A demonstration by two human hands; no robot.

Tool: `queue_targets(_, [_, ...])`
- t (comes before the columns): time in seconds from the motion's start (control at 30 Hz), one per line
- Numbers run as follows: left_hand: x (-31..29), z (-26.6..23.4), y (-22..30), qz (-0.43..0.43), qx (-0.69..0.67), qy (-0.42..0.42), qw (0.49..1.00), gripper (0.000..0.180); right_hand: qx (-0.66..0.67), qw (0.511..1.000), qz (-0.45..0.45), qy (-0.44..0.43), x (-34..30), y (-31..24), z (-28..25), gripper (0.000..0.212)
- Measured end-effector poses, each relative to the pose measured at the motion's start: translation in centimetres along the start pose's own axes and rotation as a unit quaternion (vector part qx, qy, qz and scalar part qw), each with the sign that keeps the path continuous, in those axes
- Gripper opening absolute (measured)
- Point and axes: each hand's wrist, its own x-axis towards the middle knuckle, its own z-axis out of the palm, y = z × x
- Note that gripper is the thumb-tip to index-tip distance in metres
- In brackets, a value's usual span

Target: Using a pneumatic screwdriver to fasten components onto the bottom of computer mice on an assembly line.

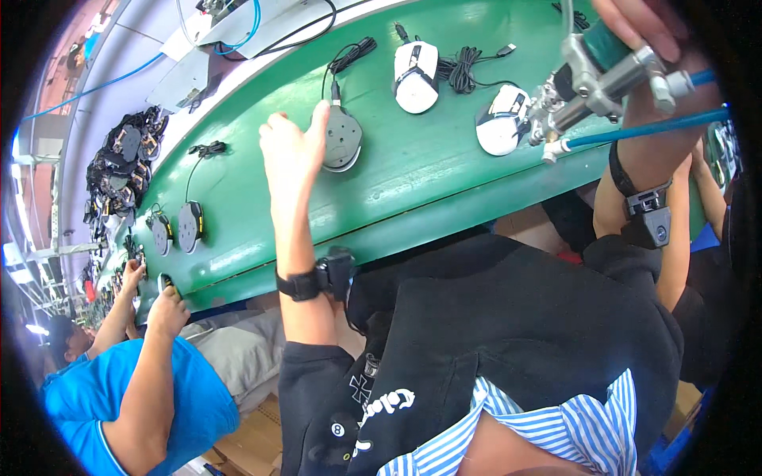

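Observation:
My left hand (292,155) is over the green work surface, fingers loosely bent and thumb stretched apart. The thumb lies at the left edge of an upturned computer mouse (343,141), whose flat grey underside faces up; its black cable runs away to a bundle. At the upper right my right hand (647,28) curls its fingers around a dark green cylindrical part (605,49), partly hidden behind a metal air-tool fixture (599,95) with blue hoses. Below that fixture sits a white and black mouse (502,120). Another white mouse (417,78) lies between my hands.
Two more upturned mice (190,227) lie to the left on the green conveyor belt (262,230). A heap of dark mouse parts (125,163) stands along the far-left ledge. A co-worker in a blue shirt (151,397) holds a small dark object at left; another person's arm shows at right.

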Motion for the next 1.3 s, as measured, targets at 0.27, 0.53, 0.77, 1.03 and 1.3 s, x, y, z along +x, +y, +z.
queue_targets(0.27, [-3.6, 0.8, 0.9, -0.106, -0.422, -0.284, 0.854, 0.048, -0.106, 0.975, 0.13, 0.144, 1.0, 2.6, 6.5, 0.039])
queue_targets(0.53, [-9.9, 1.2, 3.0, -0.247, -0.755, -0.288, 0.535, 0.042, -0.19, 0.976, 0.106, -0.028, 2.9, 7.1, 7.6, 0.028])
queue_targets(0.77, [-9.9, 1.5, 2.8, -0.268, -0.762, -0.239, 0.539, 0.032, -0.235, 0.956, 0.133, -0.113, 3.5, 9.5, 8.6, 0.021])
queue_targets(1.03, [-9.9, 1.2, 2.6, -0.278, -0.755, -0.26, 0.534, 0.036, -0.319, 0.924, 0.124, -0.169, 2.4, 10.2, 7.3, 0.017])
queue_targets(1.3, [-9.8, 0.7, 3.2, -0.259, -0.75, -0.273, 0.544, 0.04, -0.828, 0.508, -0.053, -0.231, 1.2, 7.7, 5.2, 0.02])
